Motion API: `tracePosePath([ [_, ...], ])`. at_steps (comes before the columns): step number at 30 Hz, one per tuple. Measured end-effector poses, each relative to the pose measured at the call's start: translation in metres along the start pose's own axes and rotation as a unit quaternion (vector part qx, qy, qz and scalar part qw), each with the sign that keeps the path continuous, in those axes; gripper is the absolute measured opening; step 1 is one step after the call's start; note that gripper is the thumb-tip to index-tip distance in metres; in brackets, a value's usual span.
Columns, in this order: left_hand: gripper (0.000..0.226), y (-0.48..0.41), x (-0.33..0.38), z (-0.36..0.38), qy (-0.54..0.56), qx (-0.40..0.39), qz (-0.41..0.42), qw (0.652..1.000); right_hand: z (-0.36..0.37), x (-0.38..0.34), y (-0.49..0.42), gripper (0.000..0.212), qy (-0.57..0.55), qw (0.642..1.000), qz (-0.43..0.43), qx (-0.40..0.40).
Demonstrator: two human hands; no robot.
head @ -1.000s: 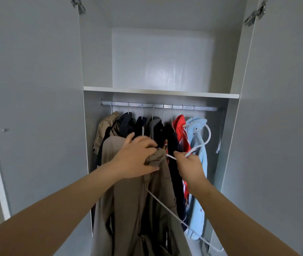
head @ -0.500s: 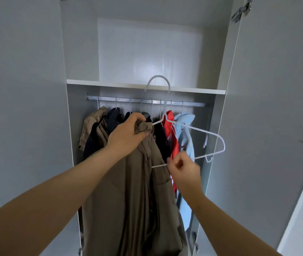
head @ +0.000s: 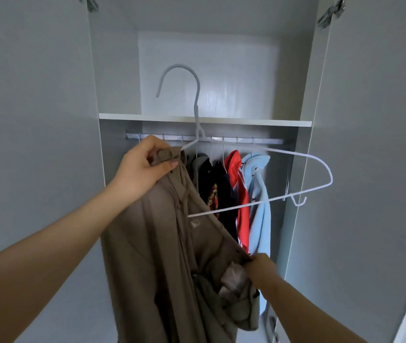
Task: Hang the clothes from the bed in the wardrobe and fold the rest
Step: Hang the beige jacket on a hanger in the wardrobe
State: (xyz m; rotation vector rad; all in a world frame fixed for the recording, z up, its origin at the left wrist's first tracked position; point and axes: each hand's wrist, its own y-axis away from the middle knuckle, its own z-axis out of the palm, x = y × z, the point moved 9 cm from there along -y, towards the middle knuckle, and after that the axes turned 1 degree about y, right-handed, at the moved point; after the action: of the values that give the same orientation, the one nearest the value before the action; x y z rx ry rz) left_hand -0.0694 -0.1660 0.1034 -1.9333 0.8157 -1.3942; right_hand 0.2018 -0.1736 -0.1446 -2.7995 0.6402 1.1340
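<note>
Right hand (head: 258,267) is moved from hanger (head: 198,95) to garment (head: 157,243), now pinched. Its top is gripped by left hand (head: 145,167); hanger may be tugged out.

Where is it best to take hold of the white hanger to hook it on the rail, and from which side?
Probably the straight neck just under the hook of the white hanger, coming from the right: it stands upright and bare, while the left hand and brown garment cover the left shoulder.
</note>
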Motion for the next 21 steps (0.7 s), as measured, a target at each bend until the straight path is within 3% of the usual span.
tracePosePath([
  [3,0.043,0.008,-0.008,-0.017,-0.043,-0.019,0.024,0.999,-0.027,0.005,-0.008,0.027,-0.221,0.973,0.044,0.045],
  [6,0.053,0.017,-0.019,-0.036,-0.063,-0.032,0.027,0.997,-0.030,-0.006,-0.008,0.019,-0.406,0.910,0.075,-0.038],
  [9,0.045,0.022,-0.028,-0.050,-0.072,-0.042,0.020,0.996,-0.045,-0.023,-0.005,0.013,-0.373,0.923,0.028,-0.096],
  [14,0.034,0.025,-0.028,-0.072,-0.107,-0.043,0.029,0.993,-0.056,-0.034,0.000,0.020,-0.323,0.936,0.006,-0.142],
  [18,0.040,0.031,-0.030,-0.073,-0.171,-0.098,0.055,0.979,-0.072,-0.046,0.000,0.009,-0.258,0.961,-0.037,-0.091],
  [21,0.023,0.040,-0.017,-0.061,-0.247,-0.139,0.126,0.951,-0.081,-0.056,0.003,0.010,-0.227,0.970,-0.069,-0.060],
])
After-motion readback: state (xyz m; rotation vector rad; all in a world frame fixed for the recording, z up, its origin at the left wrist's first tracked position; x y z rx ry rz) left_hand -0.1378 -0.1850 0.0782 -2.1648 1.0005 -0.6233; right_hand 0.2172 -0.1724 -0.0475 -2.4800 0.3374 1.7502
